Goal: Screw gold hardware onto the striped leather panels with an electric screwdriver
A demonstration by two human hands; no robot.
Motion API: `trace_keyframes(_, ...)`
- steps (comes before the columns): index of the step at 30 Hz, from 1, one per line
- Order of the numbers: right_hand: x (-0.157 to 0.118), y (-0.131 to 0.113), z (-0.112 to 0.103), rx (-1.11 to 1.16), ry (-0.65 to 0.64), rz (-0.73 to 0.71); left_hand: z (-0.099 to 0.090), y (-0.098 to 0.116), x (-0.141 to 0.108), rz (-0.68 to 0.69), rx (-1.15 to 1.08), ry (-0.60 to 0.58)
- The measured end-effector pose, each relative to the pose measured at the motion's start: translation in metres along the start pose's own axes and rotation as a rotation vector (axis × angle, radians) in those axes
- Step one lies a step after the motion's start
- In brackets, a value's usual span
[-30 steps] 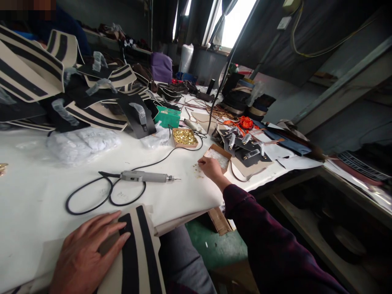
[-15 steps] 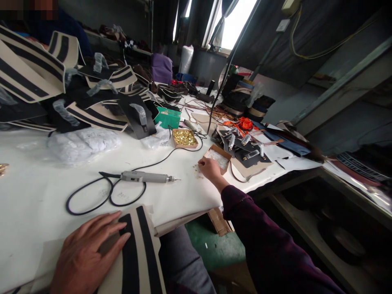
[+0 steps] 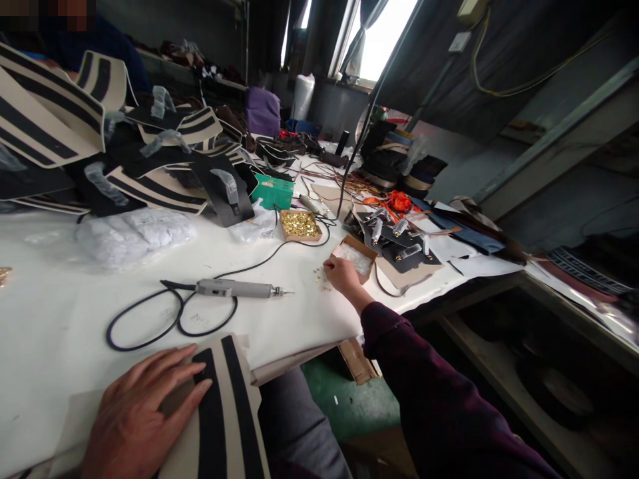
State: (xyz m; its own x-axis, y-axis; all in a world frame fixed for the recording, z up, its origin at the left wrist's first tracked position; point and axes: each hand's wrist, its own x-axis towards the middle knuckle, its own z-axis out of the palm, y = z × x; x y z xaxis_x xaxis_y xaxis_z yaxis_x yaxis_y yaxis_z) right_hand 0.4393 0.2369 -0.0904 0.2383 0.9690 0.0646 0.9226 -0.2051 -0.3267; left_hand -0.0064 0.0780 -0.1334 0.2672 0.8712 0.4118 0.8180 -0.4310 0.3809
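Note:
My left hand (image 3: 147, 406) lies with fingers stretched out over a black-and-beige striped panel (image 3: 232, 412) at the near table edge. Farther off, my right hand (image 3: 343, 274) has its fingers pinched together beside several tiny gold-coloured pieces (image 3: 321, 279) on the white tabletop. Whatever is between those fingertips is too small to make out. Just behind that hand stands an open cardboard box (image 3: 367, 249) with clear plastic inside. A grey electric screwdriver (image 3: 234, 288) rests between the two hands, its tip pointing right.
A small box of gold-coloured hardware (image 3: 301, 225) sits mid-table. Striped panels (image 3: 164, 186) are heaped at the back left, behind a plastic-wrapped bundle (image 3: 137, 236). Black pieces with wrapped fittings (image 3: 399, 243) lie on the right. The screwdriver's black cord (image 3: 144, 347) loops across the table.
Almost nothing differs. Both hands stay in the same places, the left flat on the panel and the right pinched by the small pieces; the view has shifted very slightly.

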Motion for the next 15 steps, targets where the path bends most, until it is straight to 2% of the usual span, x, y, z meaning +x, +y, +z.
trace_keyframes(7, 0.000, 0.000, -0.001, -0.009, -0.004, -0.024, 0.000, 0.001, 0.001, -0.012, -0.006, -0.008)
trace_keyframes(15, -0.012, -0.009, -0.014, -0.073, 0.030, -0.056, 0.000, 0.001, 0.001, 0.002, -0.004, 0.003)
